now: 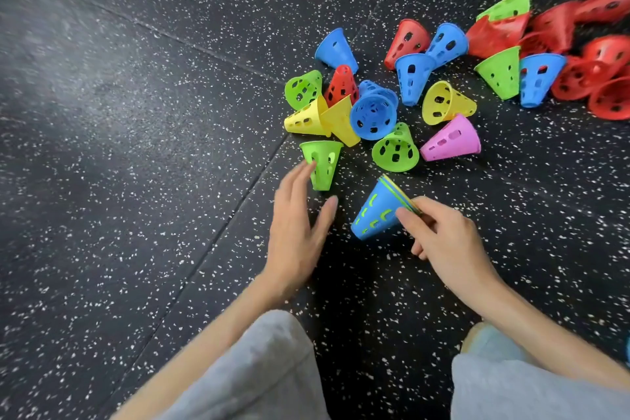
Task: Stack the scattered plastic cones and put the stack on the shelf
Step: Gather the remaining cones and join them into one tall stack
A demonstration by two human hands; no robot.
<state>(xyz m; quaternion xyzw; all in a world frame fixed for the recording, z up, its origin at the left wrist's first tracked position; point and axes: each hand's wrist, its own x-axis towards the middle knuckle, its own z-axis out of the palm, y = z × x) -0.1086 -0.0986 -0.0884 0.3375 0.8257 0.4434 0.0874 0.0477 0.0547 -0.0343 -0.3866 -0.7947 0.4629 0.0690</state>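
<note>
A: What are the hands doing?

B: The right hand [446,242] pinches the rim of a small stack of cones [378,211], blue outermost with green and yellow edges showing inside, tilted just above the speckled rubber floor [136,147]. The left hand [296,228], fingers [300,177] straight and spread, holding nothing, reaches for a lone green cone [322,164] just left of the stack and touches its side.

A: How much is done?

B: Very little, I'd judge. Beyond the stack lies a loose heap of blue, yellow, green, red and one pink cone [451,140], and farther right of it a red pile [593,72]. All still need nesting, and no shelf is in view
</note>
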